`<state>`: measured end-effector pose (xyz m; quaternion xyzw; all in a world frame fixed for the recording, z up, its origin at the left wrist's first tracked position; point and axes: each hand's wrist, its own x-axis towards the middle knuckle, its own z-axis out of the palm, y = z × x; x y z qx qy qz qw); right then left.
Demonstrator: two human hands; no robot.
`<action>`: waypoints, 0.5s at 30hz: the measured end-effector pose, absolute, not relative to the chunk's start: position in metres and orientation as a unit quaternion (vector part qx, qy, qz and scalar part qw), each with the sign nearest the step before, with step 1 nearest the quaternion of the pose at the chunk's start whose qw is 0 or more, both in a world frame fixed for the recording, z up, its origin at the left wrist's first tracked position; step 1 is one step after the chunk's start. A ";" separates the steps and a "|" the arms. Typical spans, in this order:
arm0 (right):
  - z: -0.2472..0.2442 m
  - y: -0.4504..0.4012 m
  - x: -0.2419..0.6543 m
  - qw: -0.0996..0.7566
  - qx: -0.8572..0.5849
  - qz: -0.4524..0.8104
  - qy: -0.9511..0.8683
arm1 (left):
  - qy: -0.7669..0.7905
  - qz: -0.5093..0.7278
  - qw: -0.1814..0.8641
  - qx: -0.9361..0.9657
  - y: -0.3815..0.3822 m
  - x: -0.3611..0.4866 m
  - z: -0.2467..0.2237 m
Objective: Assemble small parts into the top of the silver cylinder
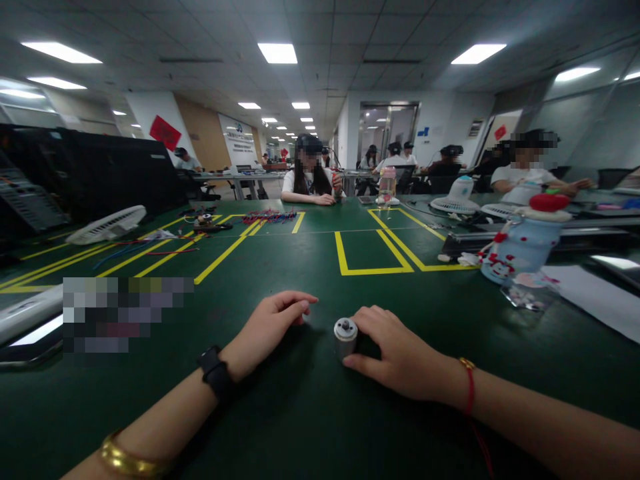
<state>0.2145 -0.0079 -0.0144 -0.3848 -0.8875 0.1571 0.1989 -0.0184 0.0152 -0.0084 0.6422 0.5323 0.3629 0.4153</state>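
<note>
Clock directions are taken from the metal cylinder. At ten o'clock, a white fan lies on the green worktop. Between nine and ten is the left hand, near the cylinder but apart; its fingers are loosely bent, and nothing is seen in them. The cylinder is upright, with its shaft up; whether its base rests on the worktop cannot be told. Towards three o'clock, the right hand holds its side, fingers open only to its width. For a steady hold, even pressure low on the body seems best, leaving the shaft free. At two o'clock stands a blue bottle.
</note>
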 end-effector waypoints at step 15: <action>-0.015 -0.008 0.214 0.198 -0.386 0.152 -0.888 | 0.530 0.343 0.427 0.647 0.013 -0.018 -0.008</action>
